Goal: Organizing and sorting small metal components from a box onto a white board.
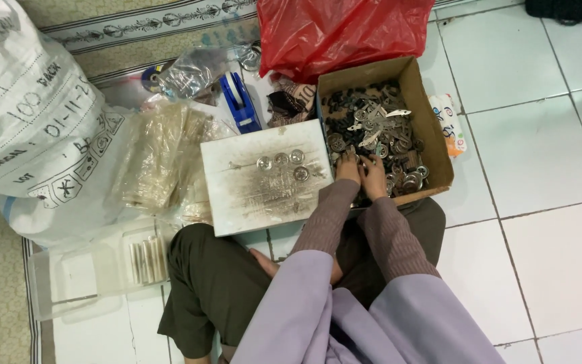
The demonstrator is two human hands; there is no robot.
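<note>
I sit cross-legged on the tiled floor (pixel 547 155) with both hands down in the cardboard box (pixel 429 111) in front of me. My left hand (pixel 348 168) and right hand (pixel 374 176) lie side by side, almost touching, fingers curled into the heap of small metal and dark parts (pixel 372 121) that fills the box; whether either grip has closed on a piece I cannot tell, since the fingertips are buried among the parts. Just left of the box, touching it, lies a stained white board (pixel 250 195) with four round metal discs (pixel 282 163) set on it. Behind the box sits a red plastic bag (pixel 338 30), and a blue tool (pixel 240 101) lies beside a large white sack (pixel 28 121).
</note>
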